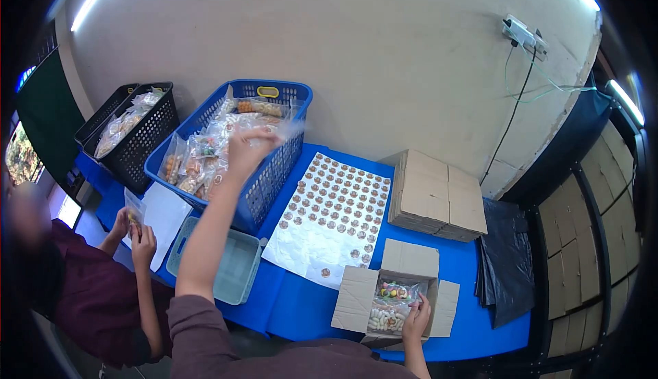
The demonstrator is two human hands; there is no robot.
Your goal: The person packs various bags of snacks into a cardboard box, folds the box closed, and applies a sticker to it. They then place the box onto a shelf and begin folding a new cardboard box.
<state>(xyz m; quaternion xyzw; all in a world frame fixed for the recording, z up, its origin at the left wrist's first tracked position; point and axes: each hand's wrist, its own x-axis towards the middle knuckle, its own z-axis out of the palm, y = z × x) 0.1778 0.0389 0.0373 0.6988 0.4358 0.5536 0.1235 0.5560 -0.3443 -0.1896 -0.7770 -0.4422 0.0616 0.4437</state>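
Observation:
My left hand (251, 149) is raised over the blue basket (274, 170), its fingers closed on a clear plastic packet (291, 129) smeared by motion. Packets of snacks (226, 130) in clear bags fill that basket. At the lower right, my right hand (415, 319) reaches into an open cardboard box (356, 303), its fingers closed at the edge of a packet of colourful pieces (396, 290). A packet of white pieces (386, 320) lies in front of it in the same box.
A sheet of round stickers (322, 231) covers mid-table, with stacked flat cartons (439, 190) behind the box and black plastic bags (506, 262) at right. A pale green tray (236, 269) stands before the basket. At left, a co-worker (89, 283) handles a small packet near a black crate (147, 136).

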